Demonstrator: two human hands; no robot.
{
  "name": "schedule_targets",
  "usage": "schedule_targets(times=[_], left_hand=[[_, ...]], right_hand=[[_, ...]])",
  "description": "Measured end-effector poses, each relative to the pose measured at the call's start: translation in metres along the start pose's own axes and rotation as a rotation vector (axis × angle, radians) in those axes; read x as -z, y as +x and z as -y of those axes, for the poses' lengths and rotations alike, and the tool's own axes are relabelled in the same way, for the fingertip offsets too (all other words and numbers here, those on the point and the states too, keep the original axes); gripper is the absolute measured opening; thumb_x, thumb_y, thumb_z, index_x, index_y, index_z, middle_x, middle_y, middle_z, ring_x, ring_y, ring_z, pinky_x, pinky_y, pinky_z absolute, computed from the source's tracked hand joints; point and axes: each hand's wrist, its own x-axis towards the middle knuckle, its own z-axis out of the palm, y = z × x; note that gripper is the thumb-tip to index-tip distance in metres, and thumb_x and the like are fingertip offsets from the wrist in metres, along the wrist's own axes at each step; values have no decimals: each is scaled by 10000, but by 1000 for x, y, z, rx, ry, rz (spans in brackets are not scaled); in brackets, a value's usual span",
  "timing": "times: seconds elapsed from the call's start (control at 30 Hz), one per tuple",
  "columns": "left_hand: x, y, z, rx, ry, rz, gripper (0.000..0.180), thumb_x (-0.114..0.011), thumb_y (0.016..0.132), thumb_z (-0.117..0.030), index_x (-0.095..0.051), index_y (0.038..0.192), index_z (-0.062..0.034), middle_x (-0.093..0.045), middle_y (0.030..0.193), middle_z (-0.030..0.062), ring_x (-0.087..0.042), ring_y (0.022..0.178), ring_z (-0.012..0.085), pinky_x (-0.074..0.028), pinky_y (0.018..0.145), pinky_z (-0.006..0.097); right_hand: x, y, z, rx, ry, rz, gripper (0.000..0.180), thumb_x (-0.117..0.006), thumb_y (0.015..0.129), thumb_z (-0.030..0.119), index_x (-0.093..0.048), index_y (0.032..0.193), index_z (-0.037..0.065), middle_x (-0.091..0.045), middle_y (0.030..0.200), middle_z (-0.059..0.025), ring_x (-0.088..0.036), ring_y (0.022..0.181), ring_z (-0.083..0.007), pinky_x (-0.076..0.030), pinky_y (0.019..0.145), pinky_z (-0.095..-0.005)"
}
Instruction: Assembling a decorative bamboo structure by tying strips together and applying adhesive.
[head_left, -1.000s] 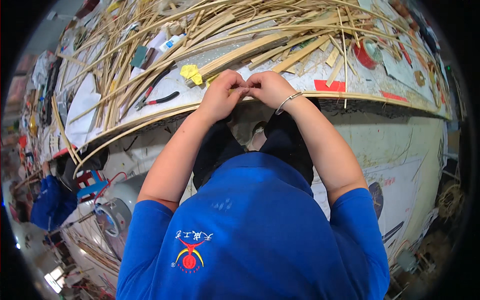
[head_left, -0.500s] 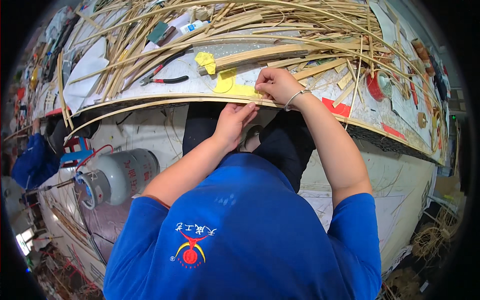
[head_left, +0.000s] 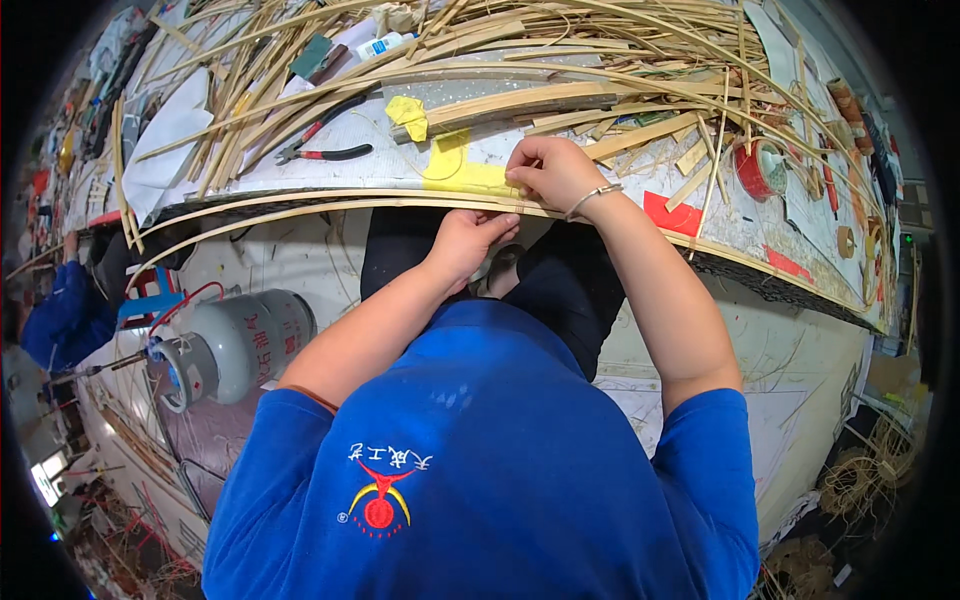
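Note:
A long thin bamboo strip [head_left: 330, 206] runs along the near edge of the workbench, its left end curving down beyond the edge. My left hand [head_left: 463, 245] grips this strip from below, with thumb and fingers closed on it. Just above and to the right, my right hand [head_left: 553, 174] is pinched shut over the bench edge. Whatever lies between its fingertips is too small to make out. A flat yellow sheet [head_left: 468, 177] lies beside the right fingertips, and a crumpled yellow piece [head_left: 407, 117] sits farther off. Red-and-black handled pliers [head_left: 335, 154] rest to the left.
Many bamboo strips [head_left: 590, 65] cover the far bench. A red tape roll [head_left: 757, 170] and a red patch [head_left: 670, 215] are on the right. A grey gas cylinder [head_left: 245, 335] lies on the floor at left, near another person's blue sleeve [head_left: 70, 318].
My left fingers have curled in closer around the strip, which has shifted slightly. My right hand stays pinched in nearly the same place. The whole view has moved a little.

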Motion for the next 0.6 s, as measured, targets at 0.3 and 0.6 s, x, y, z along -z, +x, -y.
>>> schedule_targets(times=[0.3,0.6], left_hand=[[-7,-4,5,41,159,-75,159,-622,831,-166,-622,871,-12,-601,730,11,-528,627,65,-419,578,191],[-6,-19,-15,-753,1086,-138,112,-652,710,-89,-643,820,-71,-559,712,86,-560,656,264,-466,606,331]], right_hand=[[-23,-30,-17,254,-132,-372,55,-595,790,62,-611,808,13,-609,688,-42,-542,595,-104,-443,560,-240],[-26,-37,-25,337,17,-353,43,-602,797,45,-603,816,6,-609,713,-22,-543,616,-70,-448,578,-206]])
